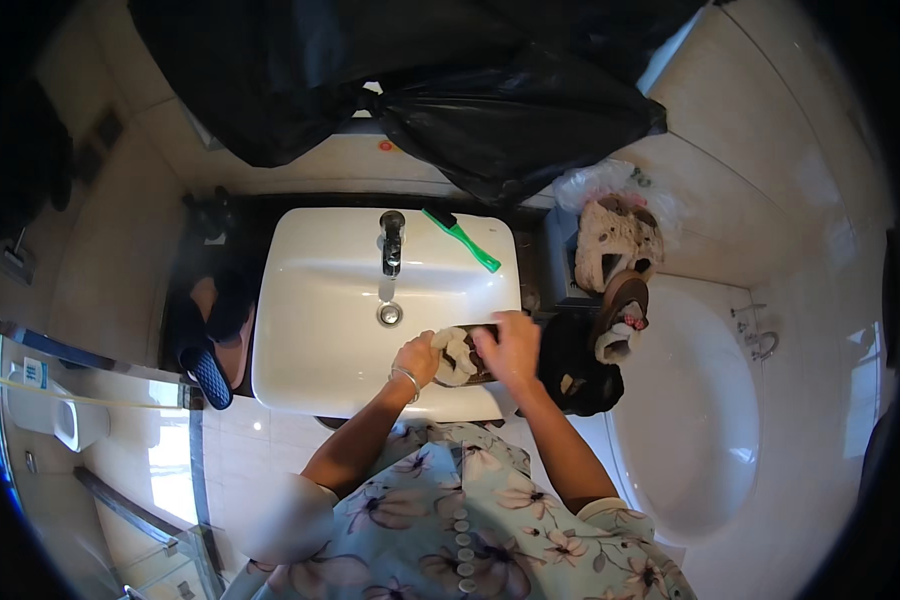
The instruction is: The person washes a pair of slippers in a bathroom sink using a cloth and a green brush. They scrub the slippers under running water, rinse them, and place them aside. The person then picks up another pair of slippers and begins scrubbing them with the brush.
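Over the front right part of the white washbasin [322, 352], a brown slipper with cream fleece lining [456, 356] is held in both hands. My left hand [418, 360], with a bangle at the wrist, grips the fleecy opening end. My right hand [516, 349] lies over the other end, its fingers slightly blurred and curled on the dark brown part. Up on the basin's back right rim rests a green-handled brush [461, 238], its dark bristle head toward the back. A chrome faucet [392, 244] stands behind the metal drain [389, 314].
To the right, a similar fleece-lined slipper with a red bow [621, 322] leans beside a black bag [581, 367]. Fluffy beige slippers [615, 244] sit on a grey box [562, 255]. Dark slippers [208, 367] lie left of the basin. Black plastic sheeting [510, 112] hangs behind. A bathtub [690, 420] stands right.
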A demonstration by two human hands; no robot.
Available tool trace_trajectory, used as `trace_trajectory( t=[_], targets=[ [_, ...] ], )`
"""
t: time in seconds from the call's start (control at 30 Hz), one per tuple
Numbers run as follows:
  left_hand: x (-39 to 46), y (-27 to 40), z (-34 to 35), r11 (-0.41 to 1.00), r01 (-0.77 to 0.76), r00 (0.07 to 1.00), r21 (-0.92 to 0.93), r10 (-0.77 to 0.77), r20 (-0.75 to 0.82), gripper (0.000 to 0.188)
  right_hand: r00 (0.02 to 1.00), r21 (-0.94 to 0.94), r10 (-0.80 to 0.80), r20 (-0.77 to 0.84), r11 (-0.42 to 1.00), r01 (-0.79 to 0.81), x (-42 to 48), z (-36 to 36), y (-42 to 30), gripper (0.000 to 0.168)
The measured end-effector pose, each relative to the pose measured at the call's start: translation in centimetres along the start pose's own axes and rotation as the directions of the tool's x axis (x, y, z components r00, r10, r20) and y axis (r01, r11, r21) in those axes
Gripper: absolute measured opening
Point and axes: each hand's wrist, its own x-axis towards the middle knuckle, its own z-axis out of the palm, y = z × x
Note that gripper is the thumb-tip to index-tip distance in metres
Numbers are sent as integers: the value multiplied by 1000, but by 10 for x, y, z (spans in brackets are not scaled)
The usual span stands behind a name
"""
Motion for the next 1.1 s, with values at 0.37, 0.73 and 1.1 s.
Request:
trace_trajectory(
  t=[0.37,0.73,1.1],
  targets=[
    [-9,9,-55,1000,30,999,11,-29,-19,37,999,-57,-10,44,998,13,17,11,-17,21],
    [-12,19,-79,975,-18,998,222,29,-49,30,961,61,-245,130,969,238,24,29,-39,24],
    [-22,25,-108,914,-80,997,-397,82,-13,29,704,706,530,473,250,-663,-33,50,24,73]
  ],
)
